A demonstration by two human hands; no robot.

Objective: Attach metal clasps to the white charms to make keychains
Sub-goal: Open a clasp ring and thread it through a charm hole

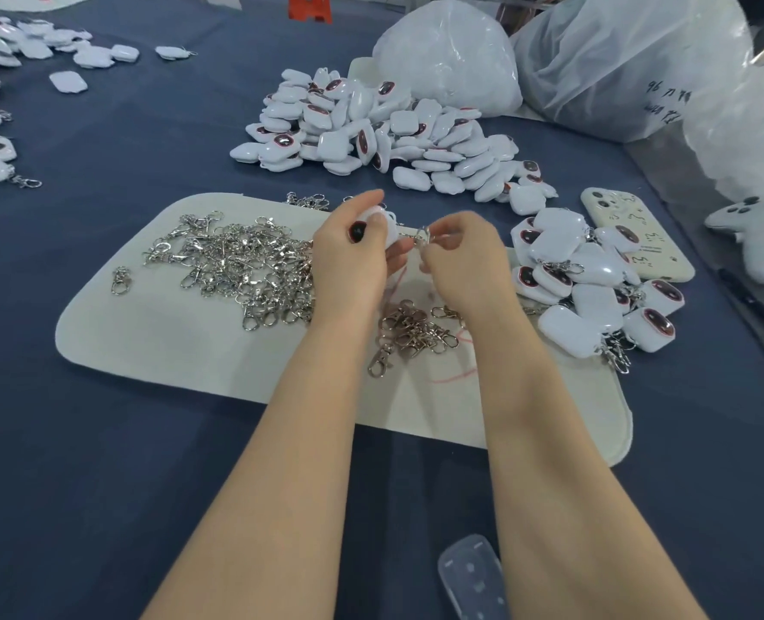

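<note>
White charm (384, 219): gripped in left hand (349, 257). Metal clasp (421, 237): pinched by right hand (465, 252), immediately right of charm, long axis pointing at it.

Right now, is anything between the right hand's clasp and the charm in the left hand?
Nothing visible: the right hand pinches the clasp right at the edge of the white charm gripped by the left hand.

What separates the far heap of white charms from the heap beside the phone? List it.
The far heap of white plastic charms shows no clasps; the right heap beside the cream phone carries silver metal clasps. The far heap is larger, the right heap smaller. Both rest on blue cloth.
</note>
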